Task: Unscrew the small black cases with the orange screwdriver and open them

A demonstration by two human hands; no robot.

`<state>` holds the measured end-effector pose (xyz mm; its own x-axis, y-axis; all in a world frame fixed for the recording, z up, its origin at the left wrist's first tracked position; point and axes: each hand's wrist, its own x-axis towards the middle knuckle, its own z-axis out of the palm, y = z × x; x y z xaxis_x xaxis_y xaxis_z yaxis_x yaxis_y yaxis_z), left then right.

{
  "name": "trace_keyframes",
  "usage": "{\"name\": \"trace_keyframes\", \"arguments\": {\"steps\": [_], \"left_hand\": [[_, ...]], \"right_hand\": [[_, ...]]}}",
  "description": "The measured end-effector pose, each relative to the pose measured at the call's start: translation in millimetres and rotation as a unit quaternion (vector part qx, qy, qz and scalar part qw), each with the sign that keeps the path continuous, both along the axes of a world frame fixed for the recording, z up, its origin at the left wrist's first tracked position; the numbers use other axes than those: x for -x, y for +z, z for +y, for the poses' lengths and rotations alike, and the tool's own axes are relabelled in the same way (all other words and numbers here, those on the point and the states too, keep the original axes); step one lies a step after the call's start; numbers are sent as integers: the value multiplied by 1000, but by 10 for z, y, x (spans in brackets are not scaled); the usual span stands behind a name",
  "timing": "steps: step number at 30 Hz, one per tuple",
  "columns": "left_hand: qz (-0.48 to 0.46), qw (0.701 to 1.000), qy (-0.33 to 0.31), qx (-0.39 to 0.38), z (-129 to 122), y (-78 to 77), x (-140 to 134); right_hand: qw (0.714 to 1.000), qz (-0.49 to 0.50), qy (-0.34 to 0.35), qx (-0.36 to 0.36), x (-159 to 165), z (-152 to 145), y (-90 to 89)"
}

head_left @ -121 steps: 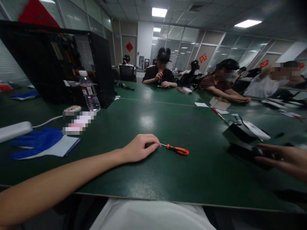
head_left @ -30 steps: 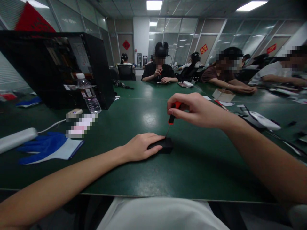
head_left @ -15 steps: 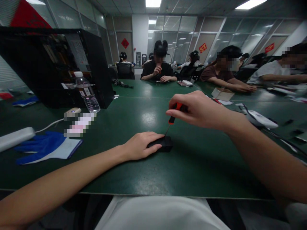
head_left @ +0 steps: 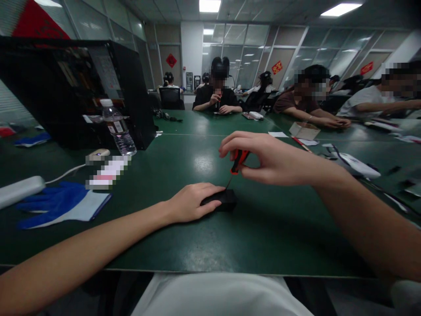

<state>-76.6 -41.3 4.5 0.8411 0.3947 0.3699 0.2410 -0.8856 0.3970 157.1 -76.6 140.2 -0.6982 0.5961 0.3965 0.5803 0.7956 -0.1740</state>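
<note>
A small black rectangular block [head_left: 226, 201] lies on the green table, its exact kind unclear. My left hand [head_left: 192, 202] grips its left end, thumb along the near side and fingers over the far side. Above it, my right hand [head_left: 259, 157] holds a screwdriver [head_left: 239, 161] by its red and black handle. The shaft slants down and left, and its tip meets the top of the block beside my left fingertips. Whatever lies under the tip is too small to make out.
On the left are a blue and white glove [head_left: 66, 204], a water bottle [head_left: 119, 127] and an open black computer case [head_left: 128, 87]. To the right stand a small open box [head_left: 304, 130] and a white device with cables [head_left: 358, 164]. Other people sit around the table [head_left: 184, 153].
My right hand has turned on the screwdriver handle: its fingers have loosened and spread, showing more of the handle. The tip stays on the block. My left hand keeps its hold.
</note>
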Motion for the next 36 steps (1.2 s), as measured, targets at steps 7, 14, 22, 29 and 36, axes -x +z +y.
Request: {"name": "trace_keyframes", "arguments": {"steps": [7,14,22,29,36], "left_hand": [[-1,999,23,34,75,13,24],[-10,994,66,91,168,10,69],[-4,993,71,98,142,10,67],[-8,992,91,89,127,-23,54],[0,991,106,85,77,-18,43]], "right_hand": [[998,-25,-53,1,-50,0,7],[997,-51,-55,27,-74,-13,42],[998,-52,-12,38,-73,-61,84],[992,-121,-32,28,-9,-72,187],[980,-181,-81,12,128,-91,243]]}}
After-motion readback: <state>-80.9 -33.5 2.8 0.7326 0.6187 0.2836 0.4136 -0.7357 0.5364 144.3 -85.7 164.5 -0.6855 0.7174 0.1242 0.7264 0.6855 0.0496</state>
